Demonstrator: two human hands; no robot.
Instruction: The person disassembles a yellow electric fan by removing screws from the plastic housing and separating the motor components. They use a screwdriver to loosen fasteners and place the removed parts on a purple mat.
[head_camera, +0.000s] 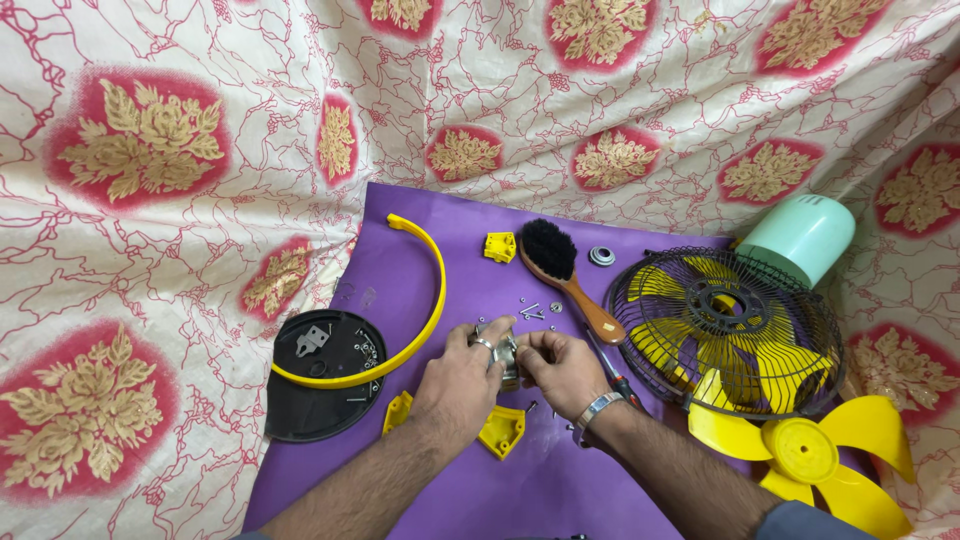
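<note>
Hands (515, 370) hiding most of metal part (508, 358)

A cream cloth (200, 250) veined with red lines and dotted with red patches of gold leaves lies under a plain purple mat (450, 260). On it sit a yellow curved band (425, 290), a black round plate (320, 385), a black-bristled brush (565, 275) with a brown wooden handle, and yellow brackets (500, 430). The fan blades (810, 450) are yellow, the wire guard (725, 330) black, the motor cover (800, 238) pale green.

Bright, even, sharp light with soft shadows; edges perhaps slightly bowed.
</note>
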